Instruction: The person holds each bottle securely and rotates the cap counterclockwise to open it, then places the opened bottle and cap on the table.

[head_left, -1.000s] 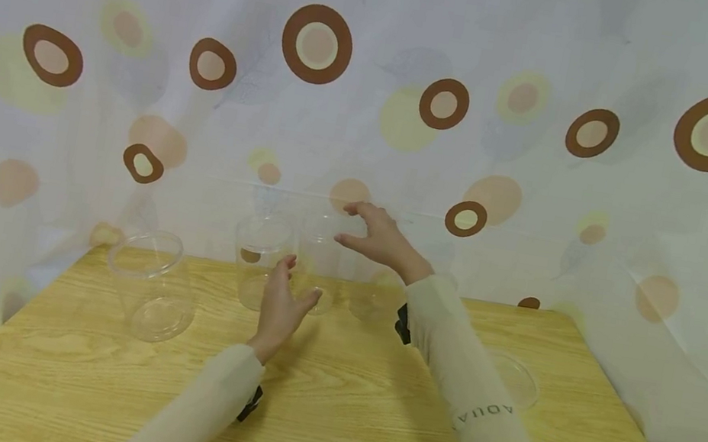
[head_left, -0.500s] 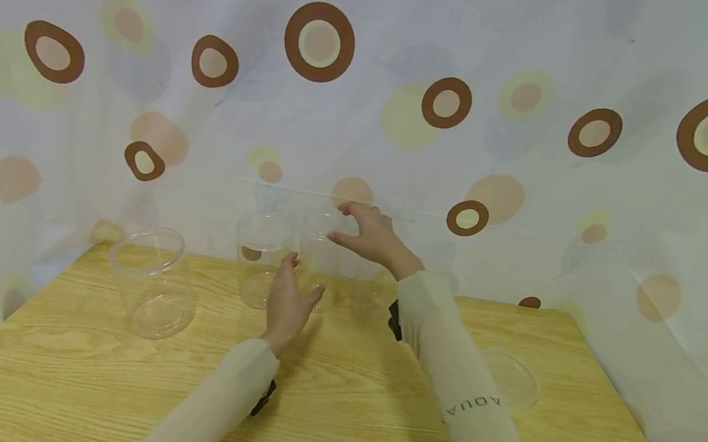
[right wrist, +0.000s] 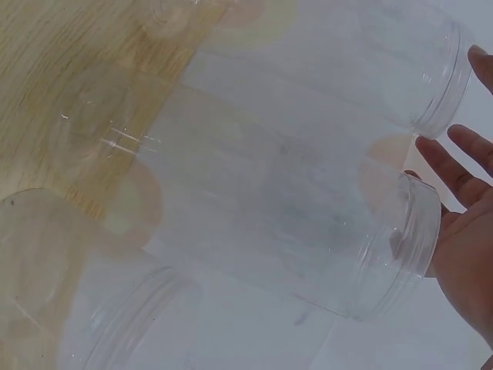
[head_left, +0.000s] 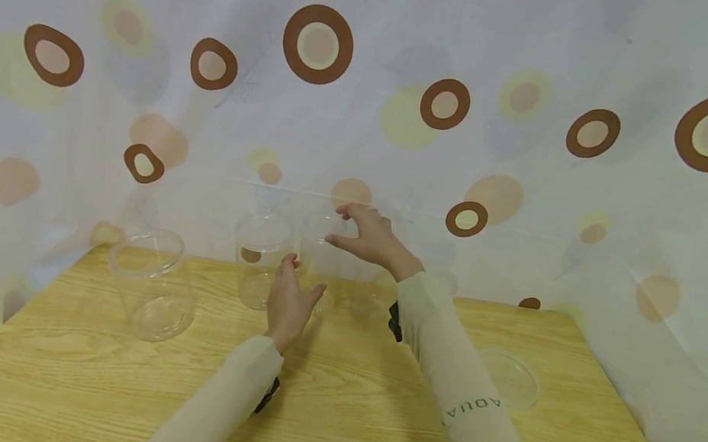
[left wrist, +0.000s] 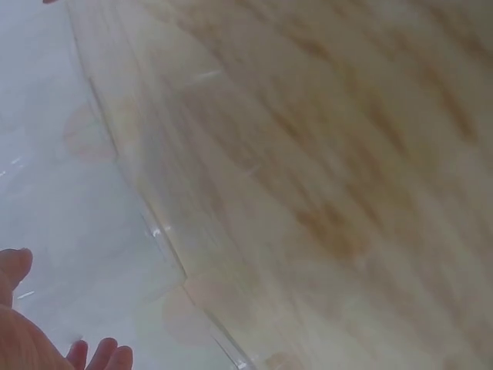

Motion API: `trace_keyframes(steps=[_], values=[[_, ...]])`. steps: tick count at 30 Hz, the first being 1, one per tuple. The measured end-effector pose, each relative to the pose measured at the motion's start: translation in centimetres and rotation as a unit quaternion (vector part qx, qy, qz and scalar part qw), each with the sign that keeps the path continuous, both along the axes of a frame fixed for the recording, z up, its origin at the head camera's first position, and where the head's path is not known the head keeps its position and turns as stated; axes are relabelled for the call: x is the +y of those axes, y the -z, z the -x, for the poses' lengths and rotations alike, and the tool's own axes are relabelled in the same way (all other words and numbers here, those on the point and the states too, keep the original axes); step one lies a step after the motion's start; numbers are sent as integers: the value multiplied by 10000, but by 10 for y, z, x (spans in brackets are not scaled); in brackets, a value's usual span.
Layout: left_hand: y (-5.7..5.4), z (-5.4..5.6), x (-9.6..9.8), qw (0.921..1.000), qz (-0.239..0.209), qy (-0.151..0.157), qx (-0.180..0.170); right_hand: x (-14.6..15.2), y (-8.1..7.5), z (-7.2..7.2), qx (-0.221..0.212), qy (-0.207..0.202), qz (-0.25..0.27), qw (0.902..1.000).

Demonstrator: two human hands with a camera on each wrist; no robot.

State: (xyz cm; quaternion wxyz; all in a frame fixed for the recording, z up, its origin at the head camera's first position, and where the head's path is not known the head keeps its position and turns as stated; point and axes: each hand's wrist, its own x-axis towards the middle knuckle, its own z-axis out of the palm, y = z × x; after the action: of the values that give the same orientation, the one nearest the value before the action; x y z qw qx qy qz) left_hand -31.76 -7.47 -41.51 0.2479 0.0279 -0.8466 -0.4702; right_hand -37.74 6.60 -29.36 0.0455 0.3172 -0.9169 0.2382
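Note:
Near the back of the table stand clear plastic jars. In the head view, my left hand (head_left: 289,310) has its thumb and fingers spread before the left-middle jar (head_left: 261,237) and the foot of a narrower tall jar (head_left: 317,262). My right hand (head_left: 374,238) reaches in from the right, thumb and fingers parted at that tall jar's top. In the right wrist view, spread fingers (right wrist: 451,173) overlap the rim of the tall jar (right wrist: 308,200). In the left wrist view, only part of my left hand (left wrist: 31,339) shows at the lower left corner.
A wide clear jar (head_left: 151,289) leans in view on the left of the wooden table (head_left: 323,417). Another jar (head_left: 371,305) stands partly behind my right arm. A clear round lid (head_left: 513,379) lies at the right. A patterned curtain (head_left: 373,100) hangs behind.
My left hand has shifted slightly right, and my right hand slightly left, bringing them a little closer together. The jars and lid have stayed in place.

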Motion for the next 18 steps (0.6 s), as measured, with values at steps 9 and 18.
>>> trace_keyframes(steps=[9, 18], values=[[-2, 2, -3, 9979, 51, 360, -528, -1, -1, -1, -23, -63, -240, 9997], [-4, 5, -4, 9969, 48, 537, -579, 0, 0, -2, 66, -35, -256, 9996]])
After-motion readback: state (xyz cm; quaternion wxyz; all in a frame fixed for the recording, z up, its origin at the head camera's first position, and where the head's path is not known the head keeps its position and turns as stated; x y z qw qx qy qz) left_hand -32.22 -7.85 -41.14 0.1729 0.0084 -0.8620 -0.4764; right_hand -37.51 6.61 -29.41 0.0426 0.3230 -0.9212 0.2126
